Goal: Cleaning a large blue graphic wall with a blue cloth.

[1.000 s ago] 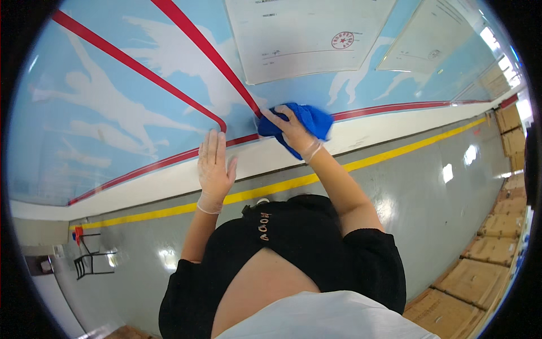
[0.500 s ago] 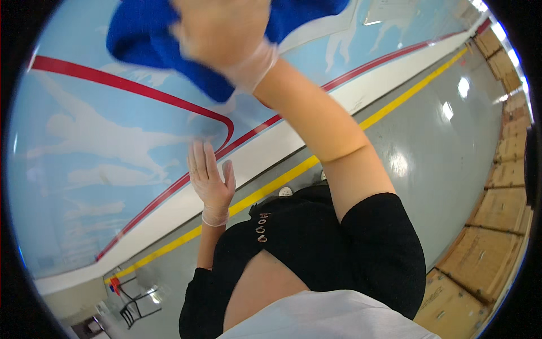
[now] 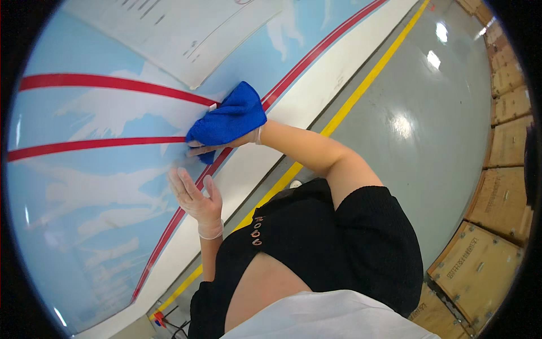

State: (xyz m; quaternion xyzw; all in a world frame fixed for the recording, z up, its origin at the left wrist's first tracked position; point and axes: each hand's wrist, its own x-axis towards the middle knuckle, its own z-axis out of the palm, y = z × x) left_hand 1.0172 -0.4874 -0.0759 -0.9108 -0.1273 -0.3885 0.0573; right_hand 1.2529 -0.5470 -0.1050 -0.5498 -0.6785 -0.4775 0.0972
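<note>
A blue cloth point(image 3: 231, 117) lies bunched against the light blue wall graphic point(image 3: 113, 186), where red stripes cross it. My right hand point(image 3: 246, 138), in a clear thin glove, is closed on the cloth; most of it is covered, with some fingertips showing below the cloth's left end. Just below and left of it, my left hand point(image 3: 196, 199), gloved the same way, is raised with fingers stretched out and nothing in it. I cannot tell whether its fingertips touch the wall.
A white printed panel point(image 3: 186, 39) is on the wall above the cloth. Along the wall's white base runs a yellow floor line point(image 3: 361, 85) on the grey floor point(image 3: 418, 147). Wooden crates point(image 3: 480, 265) are stacked at the right. A dark-framed object point(image 3: 178, 325) stands at the lower left.
My right hand has brought the blue cloth down from the top of the view to the wall beside my left hand. My left hand stays open, slightly shifted left. The view has turned.
</note>
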